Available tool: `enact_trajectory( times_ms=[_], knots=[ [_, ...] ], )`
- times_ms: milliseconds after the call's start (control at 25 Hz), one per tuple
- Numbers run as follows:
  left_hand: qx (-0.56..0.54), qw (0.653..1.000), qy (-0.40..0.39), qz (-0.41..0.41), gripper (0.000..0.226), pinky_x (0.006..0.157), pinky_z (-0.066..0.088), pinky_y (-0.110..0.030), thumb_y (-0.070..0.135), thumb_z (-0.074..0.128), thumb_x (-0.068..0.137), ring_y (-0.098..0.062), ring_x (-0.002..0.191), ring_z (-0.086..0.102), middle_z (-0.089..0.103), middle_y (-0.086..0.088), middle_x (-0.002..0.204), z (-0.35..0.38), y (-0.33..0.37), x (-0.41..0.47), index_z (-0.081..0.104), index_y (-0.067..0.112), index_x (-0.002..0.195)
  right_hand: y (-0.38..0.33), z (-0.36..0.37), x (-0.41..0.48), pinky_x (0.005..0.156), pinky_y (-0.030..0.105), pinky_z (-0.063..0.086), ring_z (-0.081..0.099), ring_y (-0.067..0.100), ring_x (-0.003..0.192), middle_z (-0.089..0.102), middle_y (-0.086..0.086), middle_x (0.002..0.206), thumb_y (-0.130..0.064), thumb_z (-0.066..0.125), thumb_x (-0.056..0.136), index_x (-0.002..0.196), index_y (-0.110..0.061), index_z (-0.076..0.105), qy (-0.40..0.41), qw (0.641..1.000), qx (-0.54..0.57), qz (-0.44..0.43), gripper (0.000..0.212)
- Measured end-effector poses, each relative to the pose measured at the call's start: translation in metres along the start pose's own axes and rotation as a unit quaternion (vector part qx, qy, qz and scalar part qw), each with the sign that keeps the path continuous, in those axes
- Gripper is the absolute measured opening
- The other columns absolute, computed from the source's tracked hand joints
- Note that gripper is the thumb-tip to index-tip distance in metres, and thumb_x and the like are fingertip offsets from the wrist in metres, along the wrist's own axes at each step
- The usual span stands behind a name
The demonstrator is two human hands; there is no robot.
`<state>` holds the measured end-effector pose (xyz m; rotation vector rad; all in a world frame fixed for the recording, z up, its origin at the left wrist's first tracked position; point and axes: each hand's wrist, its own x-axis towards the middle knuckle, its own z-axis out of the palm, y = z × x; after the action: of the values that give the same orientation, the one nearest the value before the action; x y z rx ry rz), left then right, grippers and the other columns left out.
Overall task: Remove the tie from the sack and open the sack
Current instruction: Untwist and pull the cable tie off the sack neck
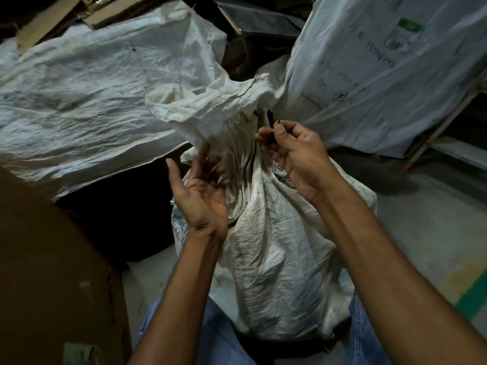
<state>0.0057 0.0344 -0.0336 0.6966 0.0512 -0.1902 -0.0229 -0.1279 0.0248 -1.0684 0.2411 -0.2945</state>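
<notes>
Between the knees (218, 338) the sack (276, 246) is stood, neck gathered. Its tie (278, 123) is pinched by the right hand (297, 154); the left hand (203, 191) is spread alongside. Untying is judged underway; the tie must be drawn free.

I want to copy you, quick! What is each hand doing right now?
Left hand: open, holding nothing, beside the neck of the sack.
Right hand: pinching the black tie.
</notes>
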Motion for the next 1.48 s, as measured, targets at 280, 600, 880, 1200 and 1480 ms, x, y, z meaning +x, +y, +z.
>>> enact_trajectory(
  times_ms=[280, 600, 880, 1200, 1480],
  knots=[
    [0.059, 0.988, -0.110, -0.093, 0.060, 0.113, 0.044, -0.036, 0.048, 0.041, 0.105, -0.023, 0.131, 0.060, 0.065, -0.014, 0.139, 0.042, -0.018, 0.008, 0.060, 0.003, 0.139, -0.017, -0.011, 0.004, 0.083, 0.027, 0.061, 0.074, 0.017, 0.091, 0.075, 0.009, 0.098, -0.009, 0.052, 0.105, 0.103, -0.009, 0.058, 0.004, 0.999, -0.039, -0.035, 0.006],
    [0.495, 0.854, -0.148, 0.063, 0.044, 0.108, 0.051, -0.031, 0.001, 0.066, 0.095, -0.018, 0.126, 0.063, 0.063, -0.007, 0.140, 0.043, -0.054, 0.043, 0.061, 0.006, 0.139, -0.043, -0.031, 0.017, 0.079, 0.028, 0.058, 0.071, 0.013, 0.082, 0.073, 0.000, 0.076, -0.005, 0.053, 0.104, 0.099, -0.010, 0.058, 0.004, 0.989, -0.083, -0.122, 0.009],
    [0.739, 0.631, -0.153, 0.181, 0.021, 0.083, 0.060, -0.037, 0.023, 0.072, 0.092, -0.011, 0.087, 0.072, 0.078, 0.005, 0.103, 0.036, -0.049, 0.052, 0.078, 0.027, 0.111, -0.100, -0.032, 0.038, 0.082, 0.029, 0.058, 0.071, 0.014, 0.083, 0.071, -0.003, 0.077, -0.006, 0.052, 0.105, 0.099, -0.011, 0.059, -0.008, 0.980, -0.046, -0.192, 0.011],
    [0.461, 0.870, -0.102, 0.145, 0.030, 0.068, 0.055, -0.021, 0.038, 0.053, 0.106, -0.001, 0.085, 0.071, 0.072, 0.012, 0.123, 0.096, -0.019, 0.050, 0.070, 0.028, 0.128, -0.103, -0.005, 0.066, 0.072, 0.024, 0.057, 0.072, 0.013, 0.083, 0.072, 0.000, 0.084, -0.010, 0.054, 0.104, 0.102, -0.012, 0.060, -0.067, 0.991, -0.064, -0.093, 0.007],
    [0.405, 0.913, -0.030, 0.040, 0.017, 0.058, 0.044, -0.016, 0.021, 0.067, 0.099, -0.003, 0.060, 0.055, 0.075, -0.003, 0.079, 0.138, 0.038, 0.006, 0.079, 0.009, 0.099, -0.147, 0.044, 0.059, 0.076, 0.025, 0.060, 0.075, 0.017, 0.091, 0.077, 0.005, 0.092, -0.008, 0.058, 0.101, 0.113, -0.007, 0.059, -0.024, 0.998, -0.049, -0.013, 0.012]
  ],
)
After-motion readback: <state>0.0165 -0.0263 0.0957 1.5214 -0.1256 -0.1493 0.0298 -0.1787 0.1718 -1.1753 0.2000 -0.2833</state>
